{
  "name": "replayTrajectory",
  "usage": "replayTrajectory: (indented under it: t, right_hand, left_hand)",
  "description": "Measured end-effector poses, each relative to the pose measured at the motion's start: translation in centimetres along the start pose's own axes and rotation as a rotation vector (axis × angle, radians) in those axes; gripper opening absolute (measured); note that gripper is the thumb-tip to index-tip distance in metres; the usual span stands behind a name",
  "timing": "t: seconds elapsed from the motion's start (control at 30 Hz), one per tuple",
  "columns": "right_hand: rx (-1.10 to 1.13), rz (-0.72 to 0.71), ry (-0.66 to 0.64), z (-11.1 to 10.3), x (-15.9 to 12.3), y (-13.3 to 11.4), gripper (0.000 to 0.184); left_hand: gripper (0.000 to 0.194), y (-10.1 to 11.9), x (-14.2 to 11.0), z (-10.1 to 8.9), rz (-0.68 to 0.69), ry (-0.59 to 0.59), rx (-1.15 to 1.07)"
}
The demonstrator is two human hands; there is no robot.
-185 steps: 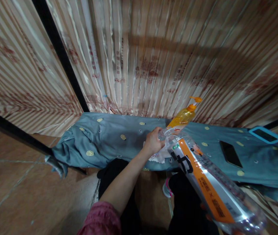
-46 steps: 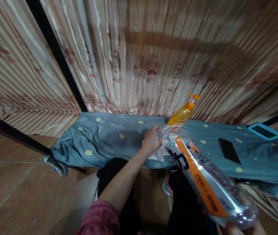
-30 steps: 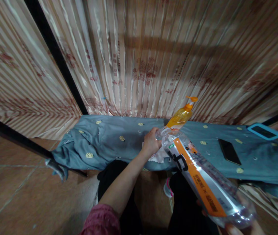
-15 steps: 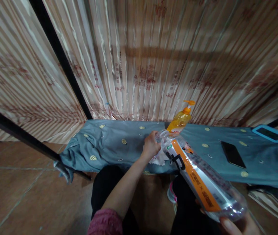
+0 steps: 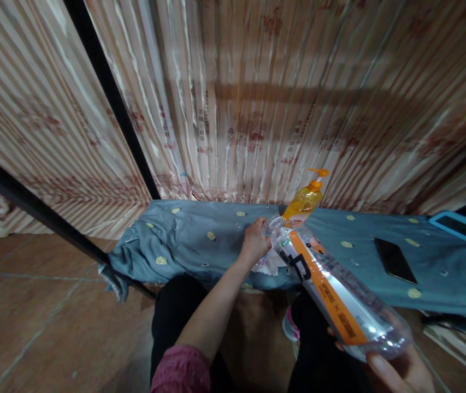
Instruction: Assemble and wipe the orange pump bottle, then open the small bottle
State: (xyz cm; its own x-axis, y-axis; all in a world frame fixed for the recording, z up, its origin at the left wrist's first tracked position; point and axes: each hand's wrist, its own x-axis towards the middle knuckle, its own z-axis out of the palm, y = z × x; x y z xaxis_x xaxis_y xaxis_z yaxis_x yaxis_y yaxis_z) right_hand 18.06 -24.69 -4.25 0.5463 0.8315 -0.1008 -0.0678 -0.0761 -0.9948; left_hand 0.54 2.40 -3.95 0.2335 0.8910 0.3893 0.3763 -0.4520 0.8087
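Observation:
A large clear plastic bottle (image 5: 331,284) with an orange and silver label slants across my lap, its neck pointing up and left. Around the neck end my left hand (image 5: 256,240) is closed; whether a cap is there is hidden by the fingers. My right hand (image 5: 396,368) grips the bottle's base, thumb on the near side. Behind the neck stands a pump bottle (image 5: 304,202) of yellow liquid with an orange pump head. Under the clear bottle, close to my left wrist, lies a crumpled white cloth or tissue (image 5: 269,263).
The bench has a grey-blue cover (image 5: 192,240) with pineapple prints. A dark phone (image 5: 394,260) and a blue-framed device (image 5: 461,225) lie on its right part. Black poles (image 5: 112,101) and a striped curtain (image 5: 253,98) border it. My knees are against the near edge.
The view has shifted slightly, moving the scene a little to the right. Both hands keep their hold on the clear bottle, which has hardly moved.

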Motion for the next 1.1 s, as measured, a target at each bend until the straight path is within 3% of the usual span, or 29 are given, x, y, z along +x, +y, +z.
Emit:
replayTrajectory:
  t: [0.17, 0.33, 0.7, 1.1]
  right_hand:
    - [0.106, 0.055, -0.037, 0.0, 0.3, -0.3, 0.076]
    - [0.136, -0.013, -0.002, 1.5, -0.3, -1.6, 0.069]
    - [0.167, -0.025, 0.055, 4.2, -1.8, -4.8, 0.07]
    - [0.207, -0.013, 0.063, 4.6, -1.9, -5.1, 0.072]
  left_hand:
    - [0.022, -0.3, 0.2, 0.3, 0.016, 0.003, 0.013]
    - [0.023, -0.1, 0.2, 0.2, 0.008, -0.022, 0.012]
    - [0.024, 0.0, 0.3, 0.3, 0.022, -0.028, 0.009]
    - [0.025, 0.3, 0.2, 0.0, 0.023, -0.034, 0.006]
